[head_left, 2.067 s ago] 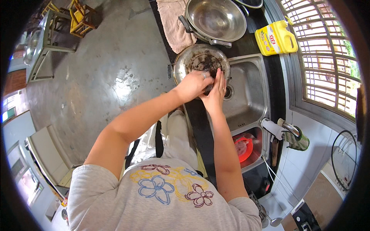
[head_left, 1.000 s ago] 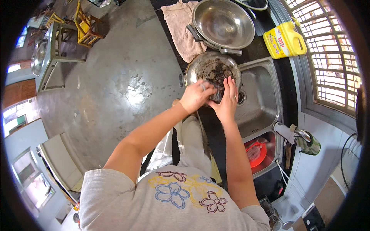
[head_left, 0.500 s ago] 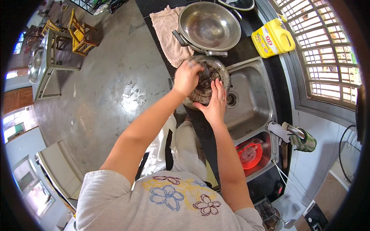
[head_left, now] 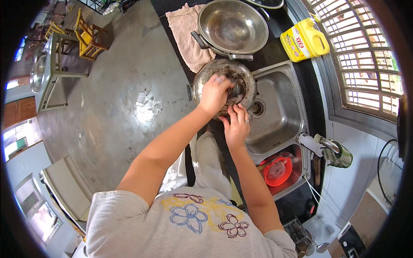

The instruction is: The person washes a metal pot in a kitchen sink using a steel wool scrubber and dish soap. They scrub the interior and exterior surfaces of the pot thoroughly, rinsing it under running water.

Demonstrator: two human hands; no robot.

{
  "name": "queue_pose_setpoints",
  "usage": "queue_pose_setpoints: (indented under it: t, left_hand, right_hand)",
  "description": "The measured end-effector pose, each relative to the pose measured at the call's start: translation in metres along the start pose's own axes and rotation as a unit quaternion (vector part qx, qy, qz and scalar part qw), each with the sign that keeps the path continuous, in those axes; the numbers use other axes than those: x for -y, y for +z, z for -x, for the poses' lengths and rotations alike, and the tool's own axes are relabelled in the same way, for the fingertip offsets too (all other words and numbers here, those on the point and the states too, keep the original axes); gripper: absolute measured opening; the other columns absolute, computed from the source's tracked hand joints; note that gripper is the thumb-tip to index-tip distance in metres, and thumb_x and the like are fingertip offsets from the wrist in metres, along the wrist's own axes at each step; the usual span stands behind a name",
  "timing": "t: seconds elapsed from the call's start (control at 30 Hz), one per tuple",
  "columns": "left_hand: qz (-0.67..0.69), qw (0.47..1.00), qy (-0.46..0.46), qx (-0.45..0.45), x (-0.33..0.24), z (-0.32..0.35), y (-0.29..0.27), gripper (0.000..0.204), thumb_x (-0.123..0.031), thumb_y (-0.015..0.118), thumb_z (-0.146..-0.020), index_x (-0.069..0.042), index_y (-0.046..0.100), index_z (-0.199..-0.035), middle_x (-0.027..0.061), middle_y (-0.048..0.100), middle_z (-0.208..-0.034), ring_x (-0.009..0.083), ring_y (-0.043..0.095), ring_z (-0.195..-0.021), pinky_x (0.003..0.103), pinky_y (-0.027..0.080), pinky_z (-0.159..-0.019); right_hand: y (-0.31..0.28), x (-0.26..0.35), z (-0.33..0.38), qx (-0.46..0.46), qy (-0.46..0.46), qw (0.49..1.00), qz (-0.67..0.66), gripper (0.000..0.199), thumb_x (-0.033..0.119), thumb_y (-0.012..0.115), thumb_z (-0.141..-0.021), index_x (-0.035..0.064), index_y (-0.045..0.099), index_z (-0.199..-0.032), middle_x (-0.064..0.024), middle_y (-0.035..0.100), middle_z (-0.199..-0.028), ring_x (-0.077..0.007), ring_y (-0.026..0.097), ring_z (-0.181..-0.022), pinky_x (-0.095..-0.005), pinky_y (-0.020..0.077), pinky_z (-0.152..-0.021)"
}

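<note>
We judge the step in hand to be scrubbing: a blackened, crusted round pan [head_left: 223, 88] sits tilted at the near-left edge of the steel sink [head_left: 279, 112], partly over the dark tabletop [head_left: 275, 51]. Our left hand [head_left: 214, 95] is inside the pan, fingers curled and pressed together around something dark at its far side; we cannot tell whether that is a scrubber or a pad, as the knuckles hide it. Our right hand [head_left: 235, 127] rests against the pan's near rim, fingers [head_left: 238, 112] held close together and laid flat on the metal, steadying it; a ring shows on one finger.

Much dark residue remains across the pan's floor, so we rate the cleaning as well short of done. The next move, in our judgement, calls for firm pressure on the crust while the right hand keeps the rim from sliding.

Noted nearby: a clean steel wok [head_left: 232, 26] and a pink cloth [head_left: 187, 36] beyond the pan, a yellow detergent jug [head_left: 303, 41] by the window, a tap [head_left: 327, 146], and a red basin [head_left: 277, 170] in the second sink bay.
</note>
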State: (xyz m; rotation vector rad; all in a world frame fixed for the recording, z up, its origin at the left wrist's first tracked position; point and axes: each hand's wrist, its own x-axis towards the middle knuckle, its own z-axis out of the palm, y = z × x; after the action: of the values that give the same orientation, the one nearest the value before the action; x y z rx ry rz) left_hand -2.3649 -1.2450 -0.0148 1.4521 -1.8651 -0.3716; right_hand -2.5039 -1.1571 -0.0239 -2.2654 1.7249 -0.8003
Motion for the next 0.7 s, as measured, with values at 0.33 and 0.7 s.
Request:
queue_pose_setpoints:
  t: [0.33,0.7]
  left_hand:
    - [-0.034,0.999,-0.005,0.024,0.015,-0.021,0.0,0.034,0.004,0.067,-0.063,-0.013,0.07,-0.092,0.0062,0.065,-0.094,0.0327,0.06,-0.092,0.043,0.052,-0.083]
    - [-0.024,0.999,-0.001,0.049,0.007,-0.01,0.003,0.028,0.002,0.066,-0.065,-0.012,0.069,-0.089,0.008,0.063,-0.092,0.0322,0.059,-0.093,0.043,0.053,-0.079]
  right_hand:
    - [0.006,-0.001,-0.003,-0.028,-0.006,1.0,0.0,0.041,0.029,0.079,-0.072,0.0043,0.069,-0.103,-0.0088,0.063,-0.112,-0.0326,0.058,-0.115,-0.0451,0.0483,-0.1]
    - [0.01,-0.001,-0.001,-0.033,0.008,0.999,0.006,0.04,0.028,0.079,-0.073,0.0053,0.069,-0.105,-0.0081,0.063,-0.112,-0.0324,0.056,-0.118,-0.0455,0.0475,-0.103]
